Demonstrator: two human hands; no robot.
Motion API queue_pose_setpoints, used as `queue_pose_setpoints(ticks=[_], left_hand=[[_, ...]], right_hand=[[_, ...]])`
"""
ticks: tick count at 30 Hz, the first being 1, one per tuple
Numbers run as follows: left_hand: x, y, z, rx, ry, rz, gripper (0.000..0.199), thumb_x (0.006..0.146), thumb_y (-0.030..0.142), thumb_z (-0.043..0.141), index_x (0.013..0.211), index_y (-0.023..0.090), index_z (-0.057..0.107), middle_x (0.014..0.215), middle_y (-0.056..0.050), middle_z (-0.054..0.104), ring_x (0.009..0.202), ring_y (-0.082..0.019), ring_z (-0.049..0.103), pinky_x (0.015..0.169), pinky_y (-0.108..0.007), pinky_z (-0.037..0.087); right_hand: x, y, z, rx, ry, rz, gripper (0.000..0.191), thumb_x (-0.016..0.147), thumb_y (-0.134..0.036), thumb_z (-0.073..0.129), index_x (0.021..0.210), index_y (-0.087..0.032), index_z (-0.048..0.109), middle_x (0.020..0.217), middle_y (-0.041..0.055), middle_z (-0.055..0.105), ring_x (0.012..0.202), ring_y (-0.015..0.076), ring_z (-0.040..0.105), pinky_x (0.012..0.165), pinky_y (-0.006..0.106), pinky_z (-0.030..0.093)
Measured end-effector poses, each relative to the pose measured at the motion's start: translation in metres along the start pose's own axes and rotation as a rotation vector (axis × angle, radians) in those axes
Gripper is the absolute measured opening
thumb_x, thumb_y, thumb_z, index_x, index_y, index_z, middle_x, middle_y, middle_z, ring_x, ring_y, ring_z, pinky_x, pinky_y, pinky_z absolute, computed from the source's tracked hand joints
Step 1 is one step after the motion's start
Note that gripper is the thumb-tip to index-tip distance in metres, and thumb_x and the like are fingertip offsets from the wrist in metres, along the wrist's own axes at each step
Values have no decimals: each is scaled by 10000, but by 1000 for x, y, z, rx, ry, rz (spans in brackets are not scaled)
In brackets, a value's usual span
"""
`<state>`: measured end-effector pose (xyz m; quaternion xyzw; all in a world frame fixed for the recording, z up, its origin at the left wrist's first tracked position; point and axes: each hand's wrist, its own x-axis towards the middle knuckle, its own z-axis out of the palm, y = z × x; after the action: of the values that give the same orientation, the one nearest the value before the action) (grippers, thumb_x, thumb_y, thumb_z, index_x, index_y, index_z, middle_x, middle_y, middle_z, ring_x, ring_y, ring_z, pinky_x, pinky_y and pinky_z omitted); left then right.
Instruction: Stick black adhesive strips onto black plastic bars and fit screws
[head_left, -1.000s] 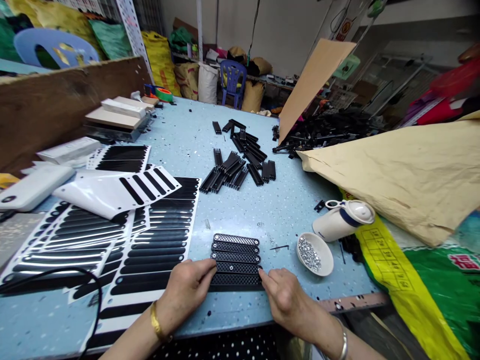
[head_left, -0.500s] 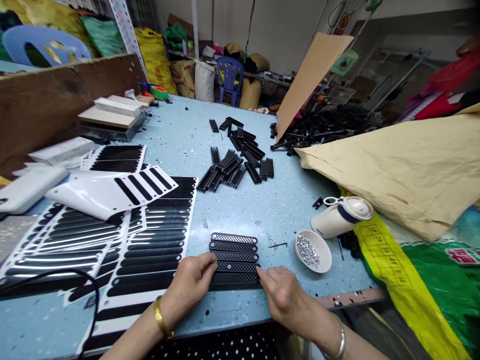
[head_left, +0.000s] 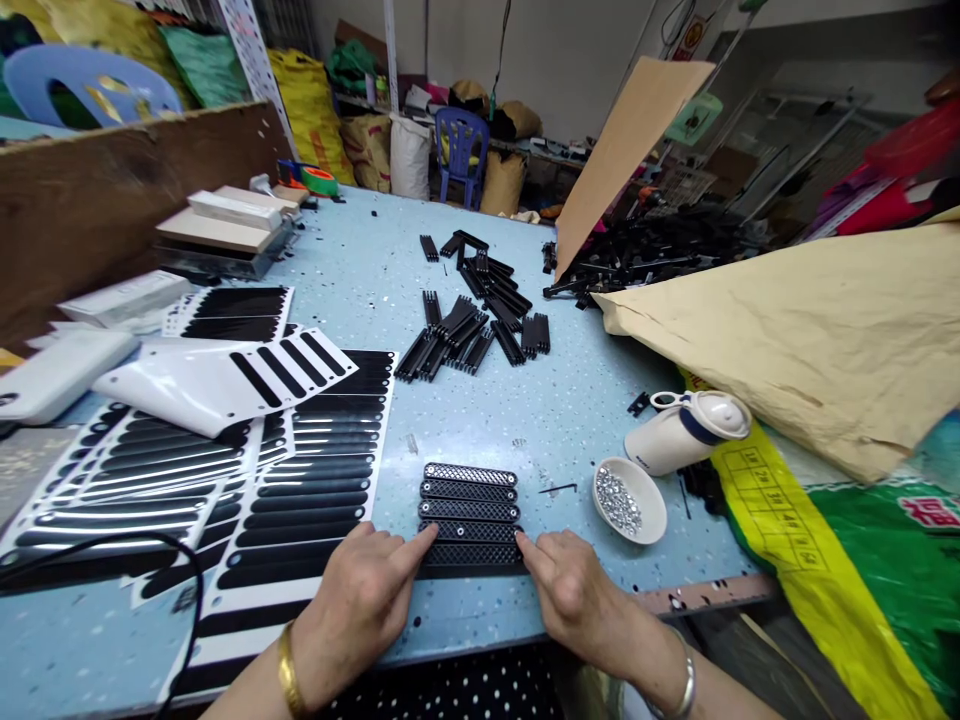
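Black strips with a crosshatched surface (head_left: pixel 469 494) lie side by side in a stack near the table's front edge, with small silvery pieces at several of their holes. My left hand (head_left: pixel 367 585) has its index finger stretched out, its tip on the left end of a lower strip; the other fingers are curled and nothing shows in them. At the same strip's right end, my right hand (head_left: pixel 570 585) rests with its fingers closed together and the index fingertip at the hole. What these fingertips may hold is too small to tell.
To the right are a white bowl of small silvery parts (head_left: pixel 630 500), a white bottle (head_left: pixel 667 440) and an L-shaped key (head_left: pixel 559 489). Black strip pieces (head_left: pixel 457 325) lie farther back. Sheets of black strips (head_left: pixel 315 470) cover the left; a cardboard sheet (head_left: pixel 630 160) leans behind.
My left hand has gone from a pinch beside the strips' left end to an outstretched index finger on it. My right hand has stayed at the right end.
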<state>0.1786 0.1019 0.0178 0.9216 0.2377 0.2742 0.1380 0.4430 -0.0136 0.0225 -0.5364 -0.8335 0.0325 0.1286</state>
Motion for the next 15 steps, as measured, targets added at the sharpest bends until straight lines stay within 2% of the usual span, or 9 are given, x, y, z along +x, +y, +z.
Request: queue_pose_setpoints(ticks=[4,15], left_hand=[[-6,-2,3,79,-74,24,466,839,-5,361,1270,87,513,634,-17,626,545,-176,601,592,-358,471],[-12,-13,-7,61,-112,31,518,834,-24,341,1302,139,494,665,-14,625,557,-167,579,590,-328,430]], right_hand=[[-2,1,3,-4,13,0,470,795,57,332,1226,-6,508,753,92,557,672,217,468,588,365,403],[-1,0,2,17,39,-2,485,782,58,319,1220,-8,515,733,91,553,663,215,460,570,356,413]])
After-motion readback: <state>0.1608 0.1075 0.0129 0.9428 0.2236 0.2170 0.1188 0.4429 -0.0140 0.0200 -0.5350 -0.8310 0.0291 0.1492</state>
